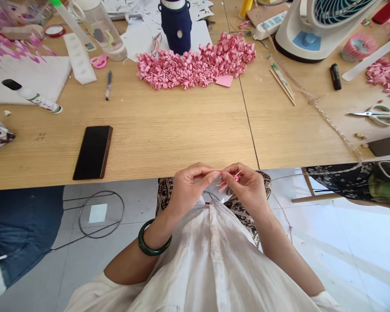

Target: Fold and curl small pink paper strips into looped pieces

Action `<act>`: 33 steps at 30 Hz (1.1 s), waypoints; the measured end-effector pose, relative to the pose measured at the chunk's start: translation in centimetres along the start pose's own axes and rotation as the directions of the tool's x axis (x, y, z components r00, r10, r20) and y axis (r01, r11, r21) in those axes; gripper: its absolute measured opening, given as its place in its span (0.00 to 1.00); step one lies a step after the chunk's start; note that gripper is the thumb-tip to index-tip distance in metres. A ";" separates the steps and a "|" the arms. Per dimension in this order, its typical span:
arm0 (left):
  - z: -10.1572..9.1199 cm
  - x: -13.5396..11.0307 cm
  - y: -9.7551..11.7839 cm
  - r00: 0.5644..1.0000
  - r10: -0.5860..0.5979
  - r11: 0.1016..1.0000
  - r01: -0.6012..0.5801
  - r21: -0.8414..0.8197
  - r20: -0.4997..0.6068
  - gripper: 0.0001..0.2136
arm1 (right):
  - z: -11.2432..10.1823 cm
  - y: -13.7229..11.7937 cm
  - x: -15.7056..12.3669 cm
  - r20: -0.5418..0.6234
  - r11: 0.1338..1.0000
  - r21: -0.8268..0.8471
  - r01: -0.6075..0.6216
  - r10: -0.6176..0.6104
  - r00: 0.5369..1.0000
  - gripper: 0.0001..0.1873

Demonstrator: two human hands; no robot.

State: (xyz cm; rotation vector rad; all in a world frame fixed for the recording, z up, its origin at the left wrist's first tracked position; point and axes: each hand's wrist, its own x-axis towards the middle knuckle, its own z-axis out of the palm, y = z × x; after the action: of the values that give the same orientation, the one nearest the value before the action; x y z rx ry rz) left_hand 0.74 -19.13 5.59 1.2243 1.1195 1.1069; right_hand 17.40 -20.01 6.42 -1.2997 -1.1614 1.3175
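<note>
Just below the near edge of the wooden table, over my lap, my left hand and my right hand meet. Both pinch a small pink fringed paper piece between thumb and fingertips. Thin pink strips hang down from it. A green bangle circles my left wrist. At the far middle of the table lies a pile of curled pink paper pieces, with a flat pink paper square at its edge.
A black phone lies near the left front edge. A dark blue bottle, a glue stick, a pen, sticks, scissors and a fan are further back. Another person's blue-clad leg is at left.
</note>
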 end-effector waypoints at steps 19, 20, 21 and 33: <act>0.7 -0.5 0.1 0.992 -0.129 0.981 0.128 -0.144 0.003 0.09 | -0.4 -0.1 -1.2 0.029 0.999 -0.024 0.021 -0.020 0.999 0.09; 0.7 -0.5 0.1 0.992 -0.123 0.982 0.122 -0.143 0.003 0.09 | -0.5 -0.1 -1.2 0.032 0.999 -0.028 0.027 -0.026 0.999 0.09; 0.7 -0.5 0.1 0.993 -0.117 0.984 0.116 -0.139 -0.001 0.09 | -0.5 0.0 -1.1 0.034 0.999 -0.034 0.032 -0.031 0.999 0.10; 0.8 0.1 0.5 0.979 -0.203 0.962 0.197 -0.188 -0.010 0.16 | -0.6 -0.4 -0.9 0.059 0.999 0.033 -0.043 0.041 0.997 0.07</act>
State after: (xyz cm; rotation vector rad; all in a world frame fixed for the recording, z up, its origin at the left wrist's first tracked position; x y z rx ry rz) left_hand 1.52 -19.15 6.06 0.9305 1.1088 1.0515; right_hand 18.00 -20.84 6.92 -1.2740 -1.1522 1.4086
